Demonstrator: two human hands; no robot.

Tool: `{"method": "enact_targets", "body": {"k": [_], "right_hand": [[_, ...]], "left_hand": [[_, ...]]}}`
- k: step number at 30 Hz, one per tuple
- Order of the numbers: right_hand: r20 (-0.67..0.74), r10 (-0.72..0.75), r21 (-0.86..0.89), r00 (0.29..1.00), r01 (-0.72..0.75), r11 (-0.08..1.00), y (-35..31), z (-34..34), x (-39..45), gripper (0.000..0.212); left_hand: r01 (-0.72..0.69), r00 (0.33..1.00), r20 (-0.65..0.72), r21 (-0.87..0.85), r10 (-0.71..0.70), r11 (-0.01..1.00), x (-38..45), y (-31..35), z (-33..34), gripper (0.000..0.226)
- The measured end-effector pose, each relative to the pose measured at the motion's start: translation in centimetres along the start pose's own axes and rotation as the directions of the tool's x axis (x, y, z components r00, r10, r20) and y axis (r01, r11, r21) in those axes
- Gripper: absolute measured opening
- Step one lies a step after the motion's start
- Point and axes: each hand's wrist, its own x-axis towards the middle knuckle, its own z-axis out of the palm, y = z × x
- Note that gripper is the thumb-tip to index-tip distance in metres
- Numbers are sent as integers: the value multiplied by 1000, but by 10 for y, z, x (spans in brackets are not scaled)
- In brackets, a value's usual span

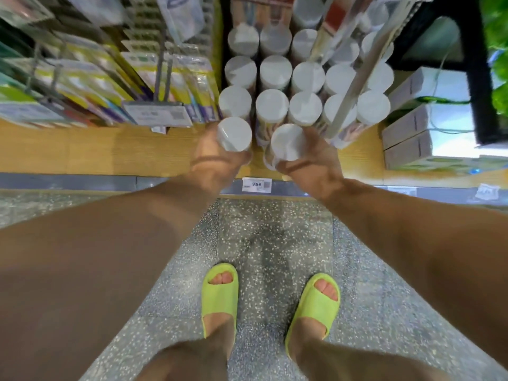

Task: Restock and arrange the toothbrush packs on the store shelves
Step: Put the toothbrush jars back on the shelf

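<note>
At the front edge of the wooden shelf point(82, 149), the left hand point(217, 158) and right hand point(310, 158) each grip a white-capped cylindrical toothbrush tube point(234, 133) around its body, likely light, rigid and slick, so wrapping below the cap suits best.

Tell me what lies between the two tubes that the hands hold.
In the head view, another white-capped tube stands on the shelf in the gap between the left hand's tube and the right hand's tube.
</note>
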Motion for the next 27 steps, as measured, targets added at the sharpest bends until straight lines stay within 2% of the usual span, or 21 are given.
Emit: {"method": "enact_targets", "body": {"k": [4, 10, 14, 18, 24, 27], "right_hand": [[-36, 51, 62, 998, -48, 997, 1, 15, 6, 76], [-41, 72, 222, 997, -61, 973, 4, 36, 13, 71], [-48, 103, 194, 994, -92, 977, -1, 45, 23, 56], [-124, 67, 103, 990, -54, 993, -3, 52, 24, 66], [-75, 85, 73, 994, -80, 994, -2, 47, 28, 76], [-61, 71, 82, 996, -66, 994, -2, 46, 25, 78]], "left_hand": [[1, 1000, -19, 49, 0, 999, 6, -6, 7, 78], [-46, 997, -57, 12, 47, 999, 13, -21, 4, 73], [-64, 997, -45, -27, 63, 998, 20, -28, -1, 76], [-76, 997, -28, -1, 76, 997, 24, -28, 0, 76], [-80, 997, 21, 51, 79, 995, 22, -17, 2, 77], [-7, 1000, 4, 66, 7, 998, 23, -12, 5, 76]]}}
